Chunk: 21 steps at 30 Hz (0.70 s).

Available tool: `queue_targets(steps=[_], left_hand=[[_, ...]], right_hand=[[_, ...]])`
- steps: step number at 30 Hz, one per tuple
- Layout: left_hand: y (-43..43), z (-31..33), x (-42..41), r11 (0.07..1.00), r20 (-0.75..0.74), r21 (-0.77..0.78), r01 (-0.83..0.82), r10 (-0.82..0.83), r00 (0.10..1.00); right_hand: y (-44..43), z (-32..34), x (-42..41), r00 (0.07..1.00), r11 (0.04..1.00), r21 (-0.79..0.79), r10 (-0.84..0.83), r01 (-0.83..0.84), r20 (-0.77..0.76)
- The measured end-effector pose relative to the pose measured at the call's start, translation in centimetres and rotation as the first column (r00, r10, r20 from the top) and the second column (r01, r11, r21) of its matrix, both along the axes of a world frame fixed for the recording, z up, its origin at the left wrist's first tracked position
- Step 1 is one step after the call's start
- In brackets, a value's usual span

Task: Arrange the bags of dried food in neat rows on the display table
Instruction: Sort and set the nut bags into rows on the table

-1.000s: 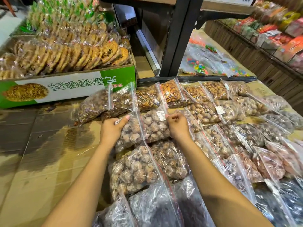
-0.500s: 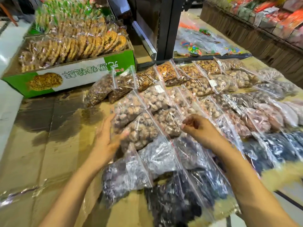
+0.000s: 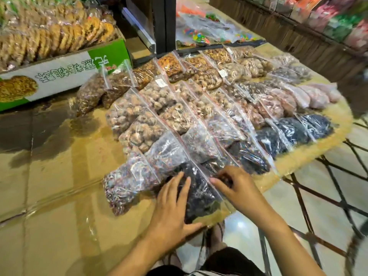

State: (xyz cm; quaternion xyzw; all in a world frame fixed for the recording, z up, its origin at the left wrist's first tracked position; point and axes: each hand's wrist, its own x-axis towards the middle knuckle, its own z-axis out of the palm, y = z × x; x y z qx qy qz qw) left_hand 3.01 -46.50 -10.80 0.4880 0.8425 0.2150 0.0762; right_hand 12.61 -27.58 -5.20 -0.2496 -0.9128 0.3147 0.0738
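Nearest the viewer, the left hand (image 3: pixel 171 206) lies flat, fingers spread, on the near side of a clear zip-seal plastic bag of dark, almost black dried fruit (image 3: pixel 199 193) that sits at the front edge of the cardboard-covered, tape-glossed display table (image 3: pixel 59 196); the right hand (image 3: pixel 234 186) is curled narrow at the bag's red-lined sealed top, fingertips (image 3: pixel 215 181) pinching or pressing it, though which cannot be told. The step in hand is judged to be squaring this front bag with its column. To do it well, the flat hand would steady and slide the bulk while the other draws the seal strip parallel to those of the bags behind, letting it overlap the neighbouring clear bag of reddish-purple dried pieces (image 3: pixel 127 184) evenly and keeping it from slipping off the table edge. Beyond lie slanted rows of clear bags of pale brown dried fruit (image 3: pixel 139 116), then amber ones, and farthest left a green-and-white printed carton of round biscuits (image 3: pixel 65 72)
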Motion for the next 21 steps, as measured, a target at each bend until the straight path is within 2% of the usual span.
queue_targets(steps=[2,3,5,6,8,10,12,15,18,21], left_hand=[[0.4,0.5,0.2,0.986,0.149,-0.093,-0.141,0.154,0.977],[0.4,0.6,0.1,0.978,0.176,-0.123,-0.166,0.186,0.967],[0.5,0.6,-0.4,0.985,0.091,-0.083,-0.153,0.161,0.983],[0.4,0.6,-0.6,0.988,0.056,-0.058,-0.142,0.146,0.988],[0.4,0.7,-0.6,0.991,-0.008,-0.040,-0.124,0.124,0.992],[0.5,1.1,-0.2,0.992,-0.079,-0.035,-0.119,0.116,0.990],[1.0,1.7,0.2,0.990,-0.082,-0.077,-0.119,0.113,0.990],[1.7,2.5,0.2,0.951,-0.036,-0.245,-0.188,0.185,0.982],[2.8,4.6,1.3,0.865,-0.158,-0.404,-0.298,0.255,0.954],[5.3,7.2,5.0,0.869,-0.198,-0.328,-0.370,0.320,0.926]], right_hand=[[-0.2,-0.4,1.0,0.993,0.994,0.013,-0.107,0.107,-0.045],[0.0,-0.6,1.4,0.984,0.982,0.070,-0.170,0.173,-0.046],[0.9,-1.2,2.0,0.962,0.946,0.192,-0.271,0.260,0.030],[1.5,-1.6,2.2,0.945,0.936,0.199,-0.312,0.289,0.097],[2.5,-1.6,2.3,0.924,0.941,0.103,-0.337,0.323,0.183],[3.1,-1.4,2.4,0.936,0.934,-0.103,-0.328,0.341,0.127],[3.2,-1.0,2.7,0.945,0.895,-0.306,-0.323,0.324,0.055],[3.9,-1.1,3.8,0.971,0.908,-0.354,-0.238,0.226,0.011],[5.1,-0.7,6.2,0.974,0.873,-0.460,-0.217,0.163,-0.068],[8.6,-0.6,10.7,0.952,0.853,-0.482,-0.285,0.198,-0.113]])
